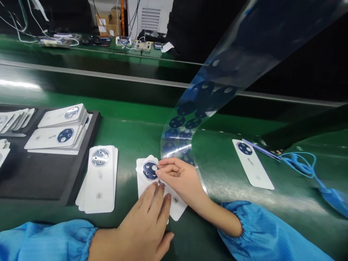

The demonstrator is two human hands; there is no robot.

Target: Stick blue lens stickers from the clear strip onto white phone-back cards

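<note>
A white rectangular panel [178, 210], which looks like a phone back cover, lies tilted over at least one more white panel on the bench. Near its upper end sits a round dark blue film sticker [148, 171] with several holes. My left hand [144, 217] rests on the panels, fingers stretched out and tips pressing just below the sticker. With thumb and fingertips pinched together, my right hand [185, 177] is at the sticker's right edge; the fingers cover that edge. Behind the right hand hangs a clear strip [181, 132] carrying rows of similar dark blue stickers.
Left of my hands stands a small stack of white panels [99, 181]. Farther left, a black tray [32, 177] holds several panel stacks. At right lie a single panel [252, 166], a purple pen-like tool [261, 149] and a blue coiled cord [301, 165]. Cables and boxes [108, 23] are behind.
</note>
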